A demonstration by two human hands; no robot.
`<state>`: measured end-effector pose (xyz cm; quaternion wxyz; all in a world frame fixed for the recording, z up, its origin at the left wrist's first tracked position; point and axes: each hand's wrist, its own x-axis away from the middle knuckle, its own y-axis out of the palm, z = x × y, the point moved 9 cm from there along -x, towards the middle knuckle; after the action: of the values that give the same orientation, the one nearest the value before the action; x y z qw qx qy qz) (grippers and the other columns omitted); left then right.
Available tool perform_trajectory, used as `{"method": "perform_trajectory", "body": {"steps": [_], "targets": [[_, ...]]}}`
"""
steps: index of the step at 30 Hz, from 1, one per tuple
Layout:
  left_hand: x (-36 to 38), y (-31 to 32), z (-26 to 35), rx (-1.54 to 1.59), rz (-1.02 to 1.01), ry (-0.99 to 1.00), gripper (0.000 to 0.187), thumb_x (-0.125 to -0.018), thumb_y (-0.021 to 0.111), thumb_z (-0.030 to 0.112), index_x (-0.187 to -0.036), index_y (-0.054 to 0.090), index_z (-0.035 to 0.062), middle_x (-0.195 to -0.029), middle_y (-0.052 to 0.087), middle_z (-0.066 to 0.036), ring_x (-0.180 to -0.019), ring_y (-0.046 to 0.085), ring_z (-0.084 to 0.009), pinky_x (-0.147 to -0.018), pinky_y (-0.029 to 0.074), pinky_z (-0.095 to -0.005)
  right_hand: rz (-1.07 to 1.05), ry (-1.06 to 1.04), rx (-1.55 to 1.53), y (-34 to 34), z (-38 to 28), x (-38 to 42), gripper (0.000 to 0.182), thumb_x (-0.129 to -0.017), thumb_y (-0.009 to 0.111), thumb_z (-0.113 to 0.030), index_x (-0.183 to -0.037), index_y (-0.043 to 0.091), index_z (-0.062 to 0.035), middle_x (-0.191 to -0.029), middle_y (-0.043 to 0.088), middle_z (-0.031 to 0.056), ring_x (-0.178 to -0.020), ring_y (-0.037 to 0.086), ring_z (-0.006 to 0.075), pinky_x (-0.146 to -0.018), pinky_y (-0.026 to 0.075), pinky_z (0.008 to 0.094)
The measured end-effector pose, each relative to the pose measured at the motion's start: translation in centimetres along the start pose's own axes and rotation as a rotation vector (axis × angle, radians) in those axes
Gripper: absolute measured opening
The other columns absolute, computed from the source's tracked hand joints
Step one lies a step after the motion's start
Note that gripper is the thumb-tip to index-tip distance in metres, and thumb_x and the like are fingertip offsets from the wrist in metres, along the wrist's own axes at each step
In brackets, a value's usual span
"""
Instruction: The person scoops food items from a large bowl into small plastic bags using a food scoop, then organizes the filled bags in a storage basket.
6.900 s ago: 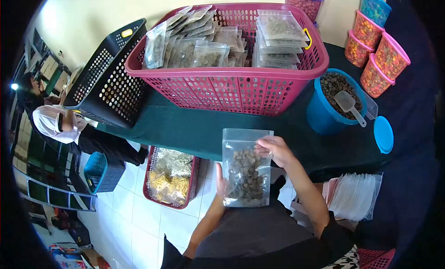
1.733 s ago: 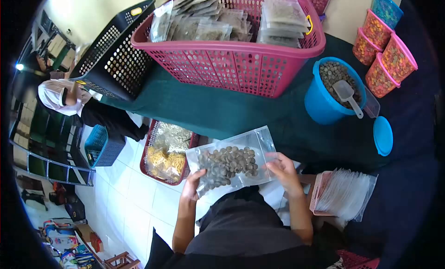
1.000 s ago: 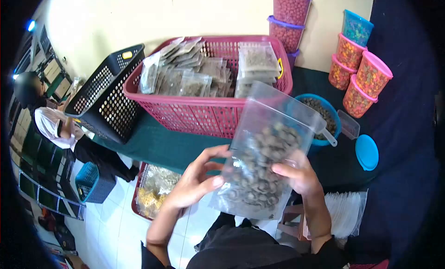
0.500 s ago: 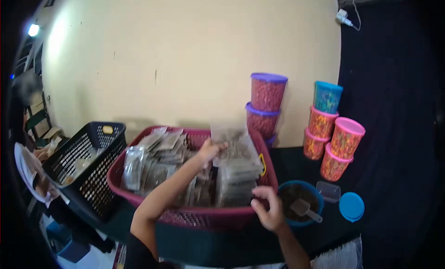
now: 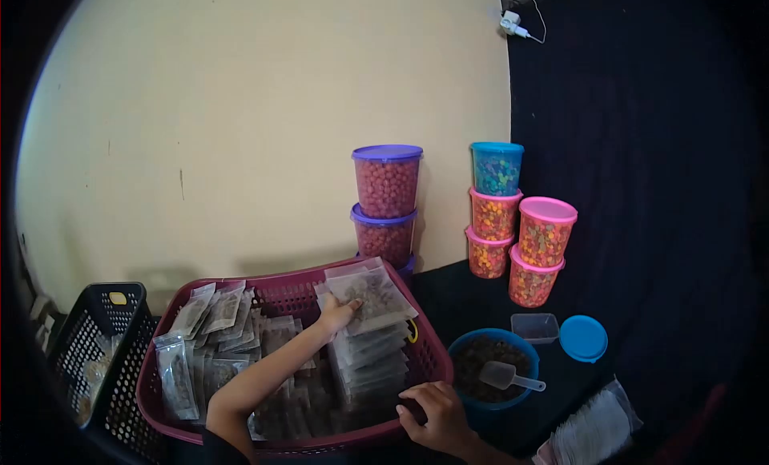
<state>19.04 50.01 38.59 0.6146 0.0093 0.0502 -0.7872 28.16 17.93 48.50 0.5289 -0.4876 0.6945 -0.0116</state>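
Note:
My left hand (image 5: 340,314) is closed on the edge of a clear plastic pouch (image 5: 372,297) with small dark pieces inside. That pouch lies on top of a neat stack of similar filled pouches (image 5: 372,369) at the right side of a maroon basket (image 5: 200,434). More filled pouches (image 5: 220,317) stand and lean in rows on the basket's left. Near the basket's front right corner is my right hand (image 5: 436,417), thumb and fingers apart, with nothing in it. Just beyond it, a blue tub (image 5: 473,401) contains dark pieces and a clear scoop (image 5: 501,375).
A black basket (image 5: 120,385) with bags stands at the left. Purple-lidded tubs (image 5: 387,185) rise behind the maroon basket, and pink-lidded tubs (image 5: 547,233) farther right. A clear container (image 5: 535,327), a blue lid (image 5: 583,338) and a bundle of flat bags (image 5: 589,429) lie at right.
The view has swung right. My left hand has lowered its pouch onto the stack. My right hand stays by the basket's front right corner.

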Motion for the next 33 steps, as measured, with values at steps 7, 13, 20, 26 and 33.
{"method": "perform_trajectory", "body": {"steps": [7,13,20,26,33], "targets": [[4.5,-1.6,2.7,-0.541,0.103,-0.150,0.089,-0.067,0.062,0.042,-0.128,0.012,0.0007,-0.125,0.021,-0.023,-0.118,0.017,-0.0356,-0.097,0.019,-0.0400,0.018,-0.036,0.026,0.2,0.5,0.4,0.015,-0.069,0.059,-0.015,-0.078,0.054,-0.0040,-0.076,0.056,0.0078,-0.075,0.053,0.0230,-0.068,0.041,0.0334],[3.6,-3.2,0.3,-0.412,0.235,-0.195,0.087,-0.073,0.049,0.053,-0.129,0.012,-0.0025,-0.130,0.020,-0.023,-0.122,0.019,-0.0311,-0.098,0.020,-0.0402,0.011,-0.047,0.010,0.0,0.2,0.4,0.014,-0.069,0.059,-0.013,-0.078,0.054,-0.0036,-0.075,0.054,0.0082,-0.075,0.052,0.0241,-0.069,0.040,0.0338],[-2.7,-6.6,-2.8,-0.181,0.144,-0.220,0.084,-0.076,0.042,0.056,-0.129,0.015,-0.0025,-0.132,0.021,-0.023,-0.124,0.020,-0.0293,-0.098,0.021,-0.0401,-0.130,-0.074,0.125,0.2,2.2,-6.2,0.029,-0.065,0.058,-0.003,-0.094,0.052,-0.0030,-0.095,0.053,0.0144,-0.094,0.050,0.0285,-0.079,0.040,0.0355],[-5.0,-6.3,-1.0,-0.173,0.123,-0.133,0.083,-0.077,0.031,0.060,-0.129,0.017,-0.0029,-0.132,0.025,-0.023,-0.124,0.023,-0.0296,-0.099,0.021,-0.0391,-0.412,-0.089,0.579,8.5,8.1,-10.3,0.066,-0.063,0.056,-0.001,-0.124,0.031,-0.0088,-0.124,0.031,0.0219,-0.113,0.036,0.0351,-0.091,0.033,0.0393],[-7.3,-3.5,-5.0,0.268,-0.156,-0.377,0.083,-0.074,0.017,0.069,-0.127,0.032,0.0056,-0.129,0.034,-0.016,-0.121,0.028,-0.0310,-0.096,0.021,-0.0484,-0.603,-0.025,0.634,10.5,10.3,-10.2,0.067,-0.068,0.051,0.000,-0.128,0.025,-0.0099,-0.127,0.028,0.0222,-0.116,0.033,0.0348,-0.092,0.035,0.0393]]}}
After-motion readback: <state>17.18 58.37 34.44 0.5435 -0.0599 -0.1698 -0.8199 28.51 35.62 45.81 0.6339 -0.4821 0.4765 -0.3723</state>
